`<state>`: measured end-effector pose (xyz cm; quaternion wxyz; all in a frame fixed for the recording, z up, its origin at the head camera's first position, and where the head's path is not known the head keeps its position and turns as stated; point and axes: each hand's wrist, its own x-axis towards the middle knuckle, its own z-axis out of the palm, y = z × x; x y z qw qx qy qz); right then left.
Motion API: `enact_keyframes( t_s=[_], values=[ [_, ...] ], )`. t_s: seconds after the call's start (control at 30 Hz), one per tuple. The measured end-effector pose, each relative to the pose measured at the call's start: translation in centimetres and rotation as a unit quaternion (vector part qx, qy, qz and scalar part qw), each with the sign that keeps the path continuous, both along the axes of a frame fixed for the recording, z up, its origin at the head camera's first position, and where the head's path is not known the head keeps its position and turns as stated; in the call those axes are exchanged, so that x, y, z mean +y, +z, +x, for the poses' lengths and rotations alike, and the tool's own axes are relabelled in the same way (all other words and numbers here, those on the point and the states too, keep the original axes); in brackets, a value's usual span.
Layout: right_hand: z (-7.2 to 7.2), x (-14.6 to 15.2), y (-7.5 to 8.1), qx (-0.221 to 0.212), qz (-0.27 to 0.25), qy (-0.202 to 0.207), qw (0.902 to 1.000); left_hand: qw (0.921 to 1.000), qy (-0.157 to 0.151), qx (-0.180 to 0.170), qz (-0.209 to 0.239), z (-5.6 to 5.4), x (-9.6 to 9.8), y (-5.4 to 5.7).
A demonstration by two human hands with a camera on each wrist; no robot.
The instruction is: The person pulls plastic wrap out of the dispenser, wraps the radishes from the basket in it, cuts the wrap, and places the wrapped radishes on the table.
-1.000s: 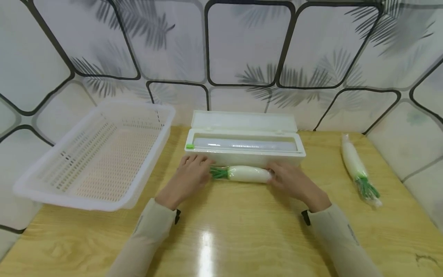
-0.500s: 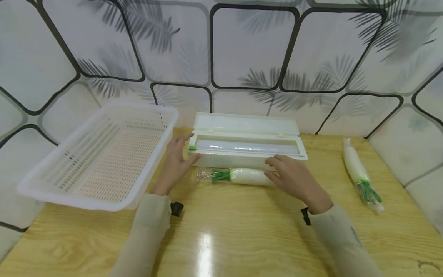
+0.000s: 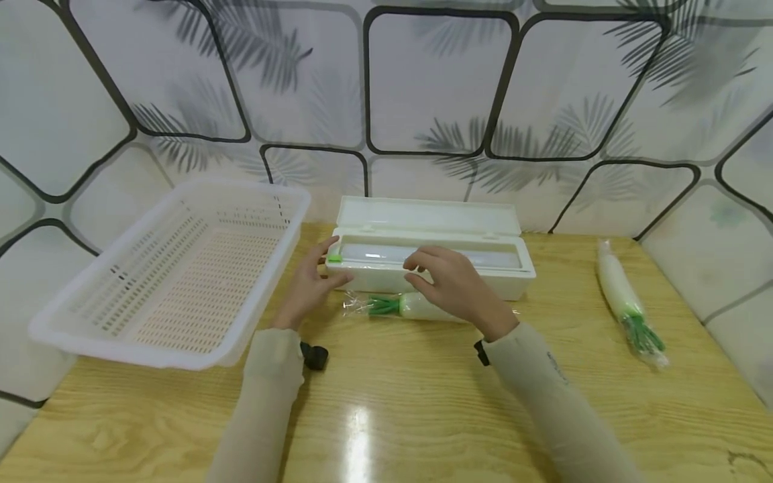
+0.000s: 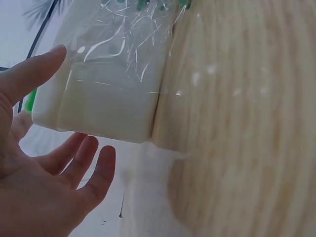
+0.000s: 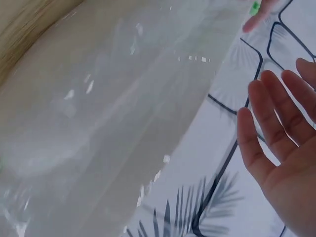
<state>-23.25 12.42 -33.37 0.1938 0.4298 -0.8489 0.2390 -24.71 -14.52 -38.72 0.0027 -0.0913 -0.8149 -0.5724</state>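
A white cling film dispenser stands on the table with its lid raised and a film roll inside. A green slider sits at its left end. My left hand spreads round that end; in the left wrist view its thumb lies by the front, the other fingers past the end. Fingers loosely bent, my right hand hovers over the dispenser's front with nothing in it. Just in front lies a film-wrapped white radish with green stalks, its right part hidden by the right hand.
A white perforated basket stands at the left. Another wrapped white radish lies on the wooden table at the right. A patterned wall rises behind the dispenser.
My left hand has let go of the wrapped radish's stalk end and moved up to the dispenser's left end. The right hand has left the radish's other end and shifted left over the dispenser.
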Motion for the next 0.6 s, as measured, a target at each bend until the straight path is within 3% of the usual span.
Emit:
enact_keyframes(
  t_s=[0.13,0.27,0.6],
  values=[
    [-0.9,-2.2,-0.2,0.007,-0.017,0.021,0.9996,0.9999,0.000,-0.014,-0.003,-0.3,-0.2,-0.2],
    [-1.4,-4.6,-0.3,-0.008,-0.009,0.009,0.9999,0.9997,-0.012,-0.020,0.006,-0.6,-0.4,-0.4],
    [-2.6,-9.6,-0.5,-0.040,0.074,-0.041,0.9956,0.9993,-0.034,-0.017,-0.004,-0.7,-0.8,-0.5]
  ],
)
